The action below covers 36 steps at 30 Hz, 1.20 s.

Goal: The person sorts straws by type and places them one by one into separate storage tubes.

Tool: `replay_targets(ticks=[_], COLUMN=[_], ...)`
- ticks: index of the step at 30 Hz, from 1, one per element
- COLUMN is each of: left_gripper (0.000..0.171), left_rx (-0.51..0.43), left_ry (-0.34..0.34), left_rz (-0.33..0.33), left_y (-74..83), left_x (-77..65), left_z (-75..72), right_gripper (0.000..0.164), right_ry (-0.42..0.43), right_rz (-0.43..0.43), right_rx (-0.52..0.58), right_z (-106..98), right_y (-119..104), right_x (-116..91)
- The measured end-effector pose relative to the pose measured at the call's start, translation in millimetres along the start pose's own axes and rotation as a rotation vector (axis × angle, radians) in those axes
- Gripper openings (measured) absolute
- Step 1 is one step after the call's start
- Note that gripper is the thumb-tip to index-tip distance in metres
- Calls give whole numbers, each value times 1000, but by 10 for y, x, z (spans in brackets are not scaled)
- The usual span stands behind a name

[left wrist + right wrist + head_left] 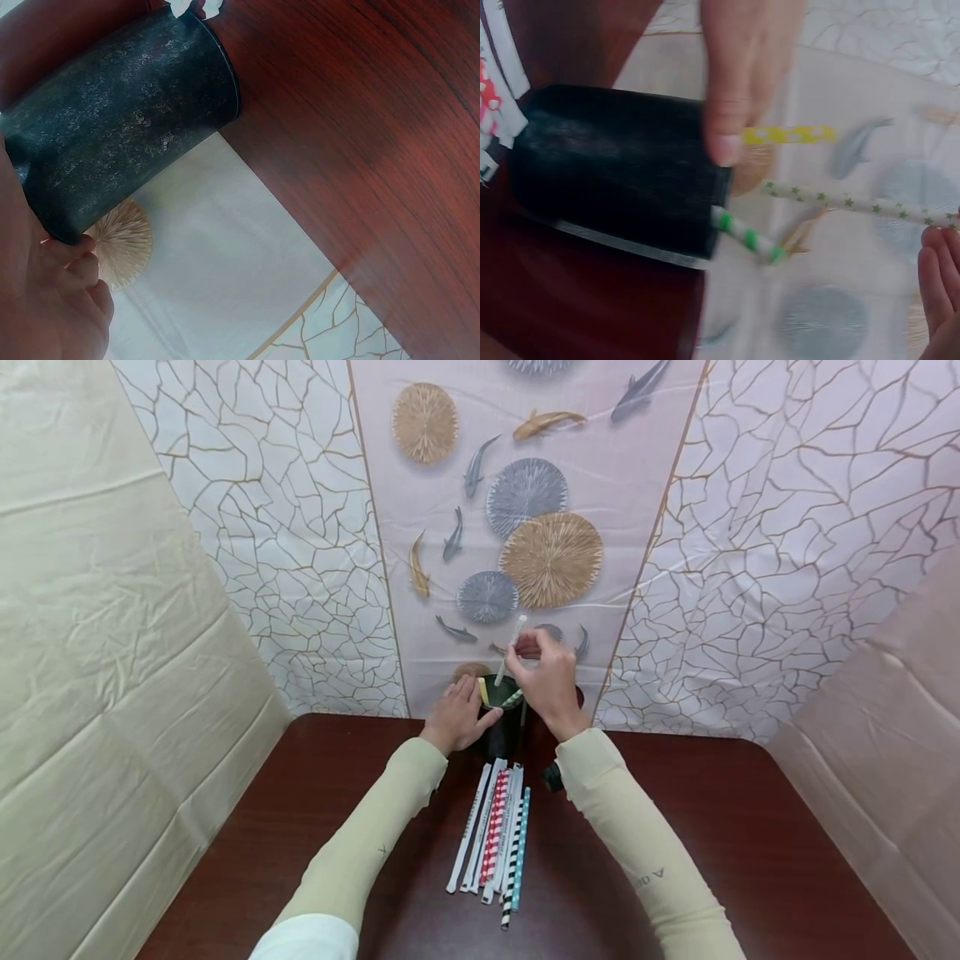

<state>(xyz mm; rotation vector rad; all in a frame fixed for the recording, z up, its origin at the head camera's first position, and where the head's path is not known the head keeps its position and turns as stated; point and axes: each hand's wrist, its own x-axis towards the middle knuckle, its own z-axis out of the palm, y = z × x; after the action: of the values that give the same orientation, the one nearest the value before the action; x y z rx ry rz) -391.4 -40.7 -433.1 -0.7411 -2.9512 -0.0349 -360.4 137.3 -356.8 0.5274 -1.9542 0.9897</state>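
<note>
My left hand holds a black cylindrical cup near its rim, the thumb lying on the near side. In the left wrist view its curled fingers meet the cup's rim. Above the mouth, my right hand pinches a white paper straw with green stars. This straw's lower end is apart from the rim in the right wrist view. A yellow-and-white straw and a green-and-white striped straw stick out of the cup. The cup hides their lower parts.
Several straws lie on the dark red wooden table before the cup: white-wrapped ones, red-and-white ones, a black-and-white striped one and a teal dotted one. A reddish-brown container stands beside the cup. Patterned cloth hangs behind.
</note>
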Motion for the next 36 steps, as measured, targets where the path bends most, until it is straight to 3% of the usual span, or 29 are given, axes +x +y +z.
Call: replay_targets(ticks=[5, 8, 18, 23, 36], left_gripper=[87, 87, 86, 86, 84], left_rx=[-4, -9, 0, -11, -24], left_ry=[0, 9, 4, -11, -32], left_rz=[-3, 2, 3, -9, -11], left_y=[-7, -10, -6, -6, -3], left_x=[-1, 7, 5, -9, 7], left_z=[9, 2, -10, -2, 9], right_gripper=[31, 39, 30, 30, 34], right_ry=[-69, -67, -99, -175, -407], right_rz=[54, 60, 77, 140, 287], right_rx=[-23, -25, -68, -70, -220], right_z=[70, 45, -179, -335, -686], right_y=[114, 130, 77, -13, -166], right_x=[-113, -140, -158, -188, -423])
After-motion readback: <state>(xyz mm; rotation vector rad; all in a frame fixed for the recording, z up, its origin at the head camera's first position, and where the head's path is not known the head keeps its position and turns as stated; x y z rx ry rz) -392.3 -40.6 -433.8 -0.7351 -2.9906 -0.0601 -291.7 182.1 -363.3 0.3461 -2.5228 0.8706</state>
